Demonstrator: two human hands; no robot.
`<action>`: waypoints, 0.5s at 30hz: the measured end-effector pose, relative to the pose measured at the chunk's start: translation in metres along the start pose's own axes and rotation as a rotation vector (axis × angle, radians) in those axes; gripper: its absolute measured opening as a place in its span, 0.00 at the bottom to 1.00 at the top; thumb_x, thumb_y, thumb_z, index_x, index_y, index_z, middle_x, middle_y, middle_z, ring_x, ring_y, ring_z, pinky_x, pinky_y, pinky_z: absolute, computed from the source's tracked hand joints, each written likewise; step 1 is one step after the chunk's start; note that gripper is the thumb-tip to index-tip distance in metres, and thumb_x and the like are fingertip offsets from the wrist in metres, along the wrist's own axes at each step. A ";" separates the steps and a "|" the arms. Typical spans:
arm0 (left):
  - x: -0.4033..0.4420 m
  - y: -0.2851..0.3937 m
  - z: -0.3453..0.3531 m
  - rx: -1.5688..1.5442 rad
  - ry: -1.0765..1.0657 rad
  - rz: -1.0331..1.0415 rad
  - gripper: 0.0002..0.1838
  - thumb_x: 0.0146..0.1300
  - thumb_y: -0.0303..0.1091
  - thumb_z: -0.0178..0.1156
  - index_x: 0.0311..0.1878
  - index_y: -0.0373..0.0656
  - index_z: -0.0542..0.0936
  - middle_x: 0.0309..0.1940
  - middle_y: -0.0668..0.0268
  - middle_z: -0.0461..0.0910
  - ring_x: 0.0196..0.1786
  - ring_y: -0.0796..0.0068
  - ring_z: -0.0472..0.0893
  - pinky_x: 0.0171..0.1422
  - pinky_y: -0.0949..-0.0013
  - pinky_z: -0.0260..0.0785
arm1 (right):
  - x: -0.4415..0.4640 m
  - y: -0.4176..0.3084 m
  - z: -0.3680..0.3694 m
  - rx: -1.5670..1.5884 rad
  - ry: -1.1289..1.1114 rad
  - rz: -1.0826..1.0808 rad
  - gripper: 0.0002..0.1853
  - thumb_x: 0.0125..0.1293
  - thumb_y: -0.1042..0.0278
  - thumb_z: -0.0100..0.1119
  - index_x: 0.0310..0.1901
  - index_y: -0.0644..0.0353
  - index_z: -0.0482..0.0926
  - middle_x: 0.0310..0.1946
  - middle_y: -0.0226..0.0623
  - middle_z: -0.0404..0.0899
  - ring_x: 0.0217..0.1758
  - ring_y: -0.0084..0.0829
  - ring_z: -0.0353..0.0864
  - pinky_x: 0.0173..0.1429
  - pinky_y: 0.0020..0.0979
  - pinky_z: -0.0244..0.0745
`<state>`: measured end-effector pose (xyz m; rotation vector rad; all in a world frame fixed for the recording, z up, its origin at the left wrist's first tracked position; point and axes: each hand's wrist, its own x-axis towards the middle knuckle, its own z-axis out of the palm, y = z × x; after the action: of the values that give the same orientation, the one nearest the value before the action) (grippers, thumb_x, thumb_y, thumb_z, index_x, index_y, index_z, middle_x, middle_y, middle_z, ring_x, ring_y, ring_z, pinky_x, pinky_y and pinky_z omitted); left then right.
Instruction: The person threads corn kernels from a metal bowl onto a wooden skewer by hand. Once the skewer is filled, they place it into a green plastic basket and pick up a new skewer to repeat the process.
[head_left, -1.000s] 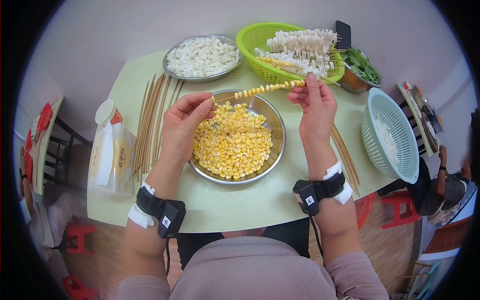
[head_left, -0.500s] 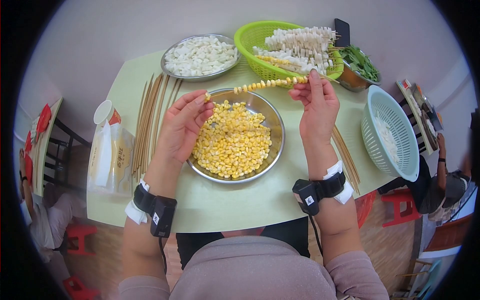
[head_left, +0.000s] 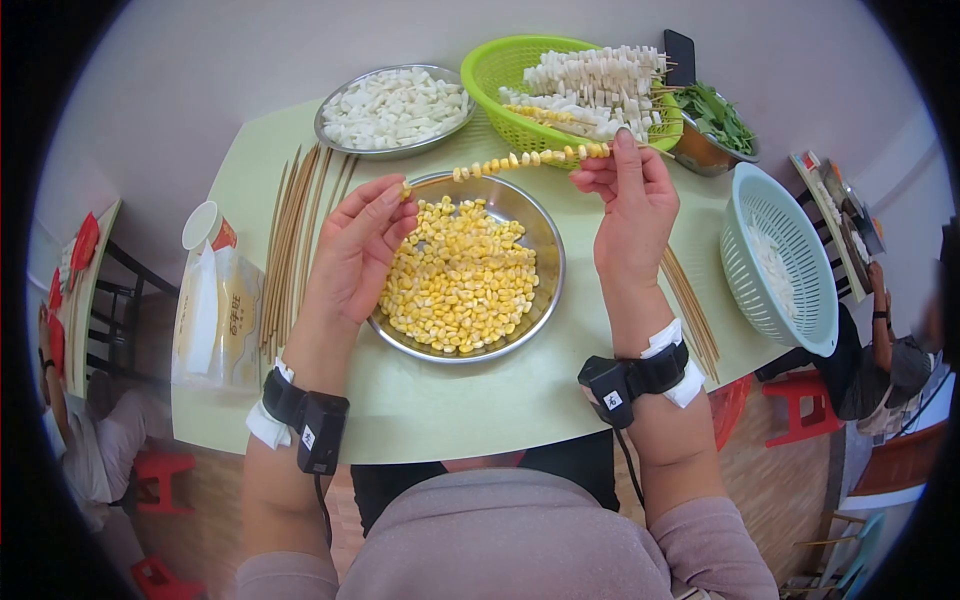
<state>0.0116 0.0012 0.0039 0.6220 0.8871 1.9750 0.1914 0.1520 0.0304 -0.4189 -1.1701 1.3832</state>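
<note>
A thin wooden skewer threaded with yellow corn kernels (head_left: pixel 530 159) stretches between my hands above the bowl. My right hand (head_left: pixel 638 200) is closed on its right part, thumb on top, with the bare end sticking out past the fingers. At the left tip, my left hand (head_left: pixel 362 240) pinches a single corn kernel (head_left: pixel 406 190) between thumb and forefinger. Bare stick shows between that kernel and the threaded row. Below them stands a steel bowl (head_left: pixel 553 300) of loose corn kernels (head_left: pixel 465 285).
Bare skewers (head_left: pixel 290 240) lie at left, more skewers (head_left: pixel 690 315) at right. A plate of white pieces (head_left: pixel 395 108), a green basket (head_left: pixel 490 75) of filled skewers, a bowl of leaves (head_left: pixel 715 120) and a blue colander (head_left: pixel 782 260) surround them. A tissue pack (head_left: pixel 235 320) and paper cup (head_left: pixel 203 226) stand left.
The view has shifted slightly. My left hand has moved a little left and down with the kernel at the skewer's tip; my right hand keeps its hold.
</note>
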 end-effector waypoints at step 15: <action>0.000 0.003 -0.002 0.055 0.067 0.114 0.13 0.60 0.27 0.57 0.48 0.36 0.74 0.37 0.65 0.77 0.40 0.79 0.76 0.46 0.80 0.71 | -0.008 -0.003 0.007 0.044 -0.120 -0.011 0.09 0.62 0.67 0.57 0.33 0.64 0.73 0.22 0.39 0.79 0.22 0.28 0.79 0.29 0.23 0.74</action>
<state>0.0084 -0.0007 0.0048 0.6537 0.9681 2.0902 0.1888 0.1411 0.0329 -0.3013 -1.2351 1.4384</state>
